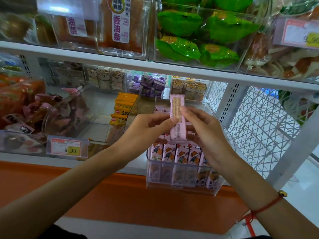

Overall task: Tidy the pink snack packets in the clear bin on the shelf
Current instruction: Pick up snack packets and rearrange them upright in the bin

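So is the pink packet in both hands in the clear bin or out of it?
Out. The pink packet stands upright above the clear bin, pinched by the left hand and right hand.

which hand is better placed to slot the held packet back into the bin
Probably the right hand: it pinches the pink packet directly above the clear bin and its packet row. The left hand also grips it but reaches in from the side.

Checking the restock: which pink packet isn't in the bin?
The pink packet pinched upright between left hand and right hand, above the clear bin.
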The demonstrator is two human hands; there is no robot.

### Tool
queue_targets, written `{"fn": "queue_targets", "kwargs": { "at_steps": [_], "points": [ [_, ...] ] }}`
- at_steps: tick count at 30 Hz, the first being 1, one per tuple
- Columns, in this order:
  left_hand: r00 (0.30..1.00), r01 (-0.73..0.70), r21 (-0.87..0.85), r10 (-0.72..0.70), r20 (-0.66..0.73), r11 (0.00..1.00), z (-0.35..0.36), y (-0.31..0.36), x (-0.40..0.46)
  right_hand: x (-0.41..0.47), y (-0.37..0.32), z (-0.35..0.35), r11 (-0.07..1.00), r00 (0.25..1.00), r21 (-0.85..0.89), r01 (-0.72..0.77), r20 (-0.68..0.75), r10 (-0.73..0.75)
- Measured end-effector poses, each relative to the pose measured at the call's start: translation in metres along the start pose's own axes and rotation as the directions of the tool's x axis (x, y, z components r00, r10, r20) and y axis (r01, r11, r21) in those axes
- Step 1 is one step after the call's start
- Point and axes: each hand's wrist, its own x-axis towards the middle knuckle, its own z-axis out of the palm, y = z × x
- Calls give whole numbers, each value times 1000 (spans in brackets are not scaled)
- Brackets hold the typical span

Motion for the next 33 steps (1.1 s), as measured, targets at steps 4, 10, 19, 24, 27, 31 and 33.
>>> {"fn": "queue_targets", "kwargs": {
  "at_steps": [4,10,19,24,27,31,33],
  "points": [
    [999,-46,50,47,-13,998,-5,1,2,1,-1,0,997,997,-51,57,51,-54],
    [960,-190,221,228,-163,957,-15,-1,0,-6,-4,2,965,962,-87,246,143,-232],
    [964,-147,166,179,-197,975,-17,4,1,-5,-1,1,935,953,-206,289,152,-261],
    [957,-16,43,28,-288,999,-14,5,2,-10,2,10,871,915,-284,400,172,-364],
    [956,10,-41,-22,-293,999,-12,7,0,-10,0,10,890,917,-227,397,131,-376],
    [971,-28,-116,-1,-241,993,-22,15,0,-4,-1,1,967,973,-131,220,102,-207],
    [980,-33,-87,15,-199,996,-23,19,-1,0,1,-2,996,990,-22,87,112,-84]
  ]
}}
